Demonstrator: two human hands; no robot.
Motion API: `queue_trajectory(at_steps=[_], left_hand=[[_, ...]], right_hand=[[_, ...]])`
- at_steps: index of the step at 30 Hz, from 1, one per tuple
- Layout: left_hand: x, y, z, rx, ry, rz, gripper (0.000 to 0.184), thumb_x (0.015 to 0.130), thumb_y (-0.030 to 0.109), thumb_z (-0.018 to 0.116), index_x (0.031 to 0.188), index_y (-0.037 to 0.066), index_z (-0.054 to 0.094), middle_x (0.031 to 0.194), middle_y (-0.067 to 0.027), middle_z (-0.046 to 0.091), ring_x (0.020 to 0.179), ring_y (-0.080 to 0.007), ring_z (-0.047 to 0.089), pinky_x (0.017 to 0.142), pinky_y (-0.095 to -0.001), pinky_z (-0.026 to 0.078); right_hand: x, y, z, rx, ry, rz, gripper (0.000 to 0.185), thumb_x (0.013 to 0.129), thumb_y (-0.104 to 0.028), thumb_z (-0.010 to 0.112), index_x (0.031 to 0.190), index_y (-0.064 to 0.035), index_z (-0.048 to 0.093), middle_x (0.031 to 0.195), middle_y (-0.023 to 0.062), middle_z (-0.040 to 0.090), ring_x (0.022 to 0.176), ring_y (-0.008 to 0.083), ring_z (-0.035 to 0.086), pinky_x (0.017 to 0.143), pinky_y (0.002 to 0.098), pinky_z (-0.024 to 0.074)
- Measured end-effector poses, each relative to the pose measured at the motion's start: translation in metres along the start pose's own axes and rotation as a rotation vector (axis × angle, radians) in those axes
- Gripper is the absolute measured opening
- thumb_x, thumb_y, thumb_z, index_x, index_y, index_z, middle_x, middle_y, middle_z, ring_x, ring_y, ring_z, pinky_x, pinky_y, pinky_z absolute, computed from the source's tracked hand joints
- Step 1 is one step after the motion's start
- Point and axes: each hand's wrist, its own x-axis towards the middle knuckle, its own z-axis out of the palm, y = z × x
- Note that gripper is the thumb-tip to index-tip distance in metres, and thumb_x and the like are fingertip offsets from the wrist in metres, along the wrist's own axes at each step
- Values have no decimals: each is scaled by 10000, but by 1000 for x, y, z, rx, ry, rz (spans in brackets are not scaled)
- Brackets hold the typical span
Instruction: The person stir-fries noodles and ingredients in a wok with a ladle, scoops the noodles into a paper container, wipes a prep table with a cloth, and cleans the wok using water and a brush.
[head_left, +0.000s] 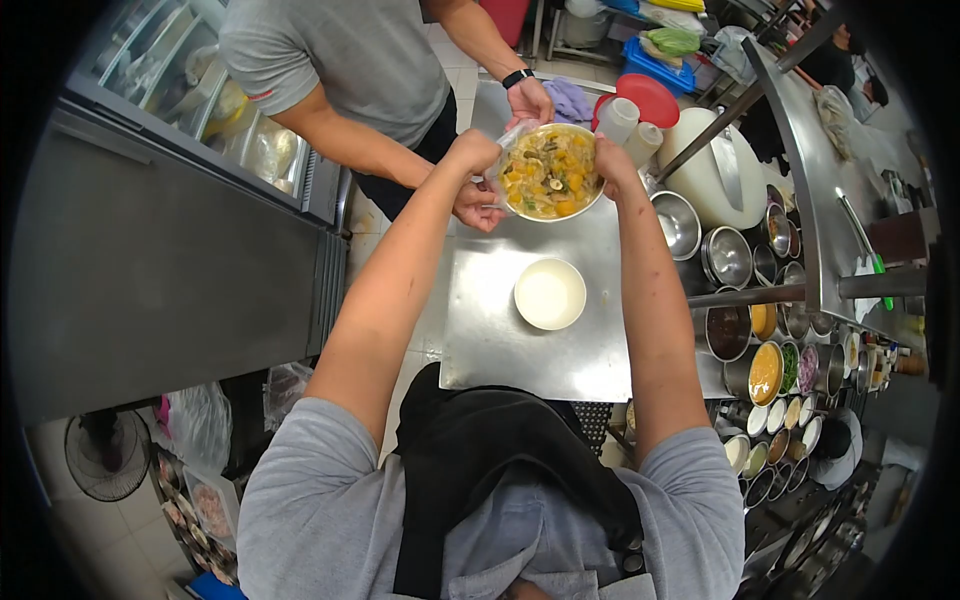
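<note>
A white bowl (597,197) full of soupy food (548,172) with yellow-orange chunks, mushrooms and pale strands is held above the far part of the steel table. My right hand (615,166) grips its right rim. My left hand (472,153) is closed at its left edge, where crumpled clear plastic (494,180) covers the rim; the fingertips are partly hidden. A co-worker's two hands, one above (530,99) and one below (478,205), are at the plastic on the bowl's left side. Nearer to me, a second white bowl (550,294) stands on the table, apart from my hands.
The steel table (480,340) lies in front of me. Squeeze bottles (618,120), a large white tub (705,170) and metal bowls (728,257) crowd the right, under a steel shelf (800,180). A co-worker (350,80) stands at the far left, beside a glass-fronted fridge (200,90).
</note>
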Motion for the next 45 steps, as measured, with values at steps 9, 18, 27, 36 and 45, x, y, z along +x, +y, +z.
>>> queue_trajectory(at_steps=[9, 18, 27, 36, 45], left_hand=[[-22, 23, -1, -408, -66, -74, 314, 841, 208, 604, 871, -96, 673, 825, -157, 656, 672, -247, 633, 543, -383, 521], [-27, 30, -3, -216, -37, 5, 337, 839, 209, 577, 904, -106, 677, 822, -203, 685, 665, -291, 672, 557, -423, 550], [-26, 31, 2, -89, 102, 105, 269, 800, 165, 581, 868, -71, 691, 762, -256, 675, 710, -334, 707, 626, -423, 557], [-34, 39, -1, 53, 168, 219, 222, 760, 145, 607, 769, -49, 714, 814, -282, 664, 835, -393, 693, 755, -451, 549], [-34, 38, -14, 56, 124, 146, 231, 804, 141, 595, 821, -65, 699, 812, -272, 674, 789, -361, 708, 694, -437, 557]], right_hand=[[-16, -30, -8, -152, 30, -77, 495, 1060, -363, 330, 1281, 26, 542, 1180, 179, 618, 1009, 244, 602, 853, 377, 491], [1, -36, -11, -426, 14, -36, 538, 1049, -400, 324, 1295, 16, 559, 1243, 208, 612, 1116, 304, 592, 923, 414, 468], [30, -33, -15, -1140, 15, -554, 531, 1042, -227, 235, 976, 52, 681, 1006, 276, 673, 939, 434, 654, 830, 509, 525], [24, -60, 6, -1449, -26, -488, 395, 983, -179, 369, 967, 9, 716, 940, 200, 715, 845, 351, 704, 746, 464, 557], [41, -74, 20, -1236, -45, -314, 462, 1015, -270, 382, 973, 56, 707, 982, 238, 699, 873, 417, 681, 743, 492, 567]])
